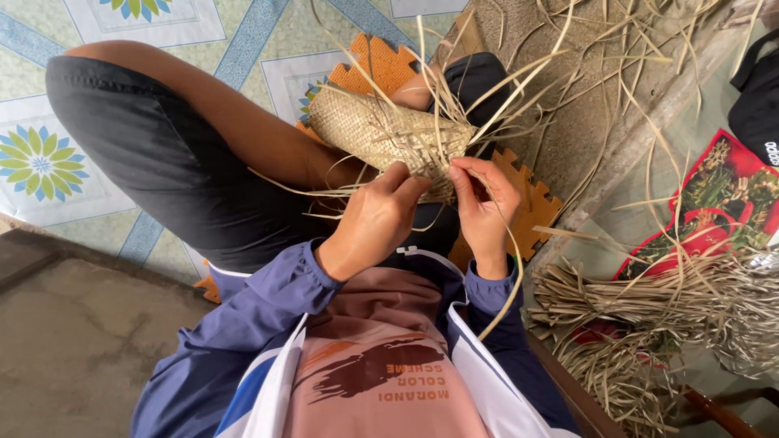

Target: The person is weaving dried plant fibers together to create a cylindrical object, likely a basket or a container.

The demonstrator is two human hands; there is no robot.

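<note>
Tiled floor, orange foam mat (381, 61); left hand (375, 221) and right hand (484, 203) pinch dry strips on woven straw piece (381, 130).

I see a tiled floor (243, 49) with blue bands and flower motifs. An orange interlocking foam mat (381, 65) lies on it, and to its right a bundle of dried straw strips (649, 300).

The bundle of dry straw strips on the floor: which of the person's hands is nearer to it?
Right. The right hand pinches loose strips at the woven piece, on the side of the bundle; the left hand grips the woven piece, farther away.
</note>
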